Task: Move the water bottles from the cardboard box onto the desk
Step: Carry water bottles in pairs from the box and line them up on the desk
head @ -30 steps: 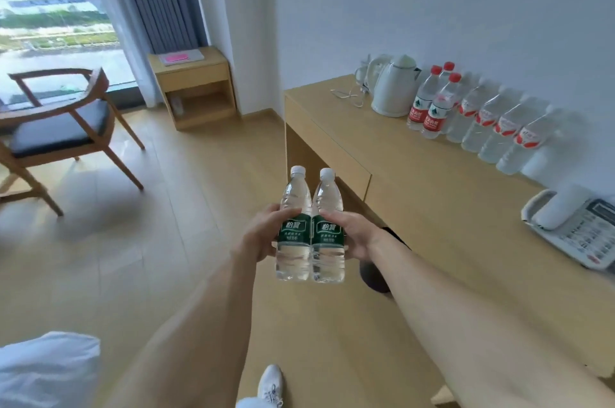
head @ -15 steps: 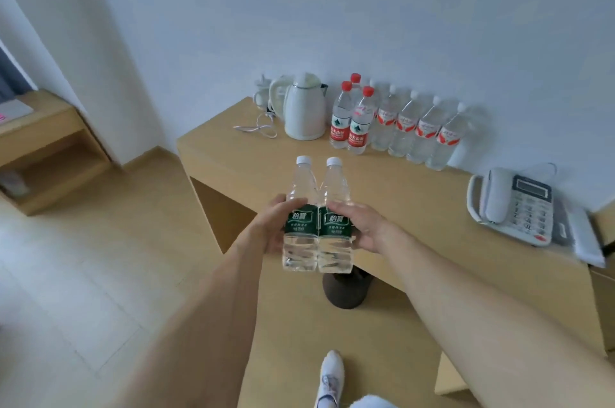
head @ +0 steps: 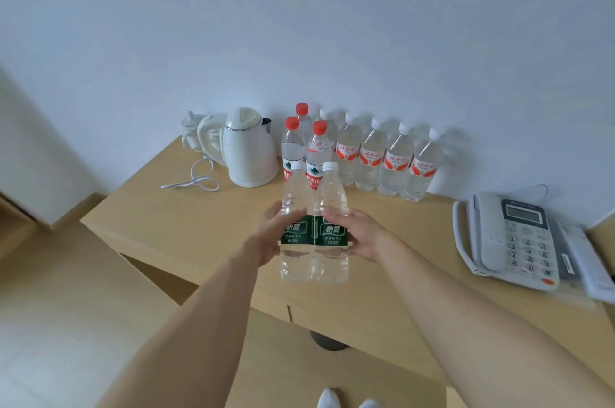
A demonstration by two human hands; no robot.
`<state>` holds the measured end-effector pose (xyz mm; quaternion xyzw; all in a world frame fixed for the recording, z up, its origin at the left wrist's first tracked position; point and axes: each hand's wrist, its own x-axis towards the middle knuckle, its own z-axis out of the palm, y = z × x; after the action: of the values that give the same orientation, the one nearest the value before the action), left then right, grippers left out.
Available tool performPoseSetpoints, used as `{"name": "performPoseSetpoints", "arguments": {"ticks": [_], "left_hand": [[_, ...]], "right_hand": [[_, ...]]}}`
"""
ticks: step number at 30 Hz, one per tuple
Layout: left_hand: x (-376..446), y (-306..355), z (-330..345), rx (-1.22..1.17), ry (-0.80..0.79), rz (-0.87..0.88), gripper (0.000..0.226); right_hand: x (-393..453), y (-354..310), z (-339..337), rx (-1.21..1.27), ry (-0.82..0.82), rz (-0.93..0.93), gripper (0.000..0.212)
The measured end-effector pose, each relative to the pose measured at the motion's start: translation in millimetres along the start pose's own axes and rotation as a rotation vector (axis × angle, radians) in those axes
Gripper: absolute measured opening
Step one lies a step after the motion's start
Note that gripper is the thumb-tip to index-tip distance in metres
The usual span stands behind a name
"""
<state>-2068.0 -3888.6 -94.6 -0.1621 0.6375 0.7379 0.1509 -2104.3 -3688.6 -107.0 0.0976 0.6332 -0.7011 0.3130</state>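
Two water bottles with green labels (head: 313,228) are up in the air, side by side and touching, above the front part of the desk (head: 186,224). The left hand (head: 266,238) is curled around the left one, and the right hand (head: 356,234) is curled around the right one, so each hand holds its own bottle tight. Both bottles stand straight up, with their white caps on top. They are not on the desk yet. Far back, by the wall, more bottles already stand on the desk. There are three bottles with red caps (head: 293,149) and a row of bottles with orange labels (head: 386,158) just beside them. A white kettle (head: 248,148) stands near those, and a phone (head: 509,238) lies well off to the right. So it looks like a good part of the job is done, and these two only need to be set down. The cardboard box is not in the picture, so nobody can tell if more bottles wait inside it. There is bare wood under the hands where the two could go.
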Motion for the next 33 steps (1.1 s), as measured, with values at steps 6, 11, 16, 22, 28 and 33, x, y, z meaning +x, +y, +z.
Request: {"name": "performPoseSetpoints", "arguments": {"ticks": [6, 11, 16, 22, 28, 33], "left_hand": [[55, 14, 23, 0.022, -0.125, 0.087, 0.049], [88, 23, 34, 0.147, -0.235, 0.211, 0.066], [105, 29, 33, 0.272, -0.332, 0.284, 0.069], [119, 25, 22, 0.399, -0.275, 0.423, 0.066], [129, 22, 22, 0.493, -0.226, 0.498, 0.068], [138, 24, 22, 0.578, -0.198, 0.515, 0.064]], "right_hand": [[28, -16, -33, 0.049, 0.149, -0.083, 0.046], [31, -26, -48, -0.011, 0.278, -0.176, 0.040], [27, -31, -55, -0.187, 0.383, -0.215, 0.056], [34, -31, -50, -0.353, 0.497, -0.226, 0.063], [39, -35, -51, -0.454, 0.552, -0.225, 0.056], [44, -36, -53, -0.507, 0.553, -0.215, 0.057]]}}
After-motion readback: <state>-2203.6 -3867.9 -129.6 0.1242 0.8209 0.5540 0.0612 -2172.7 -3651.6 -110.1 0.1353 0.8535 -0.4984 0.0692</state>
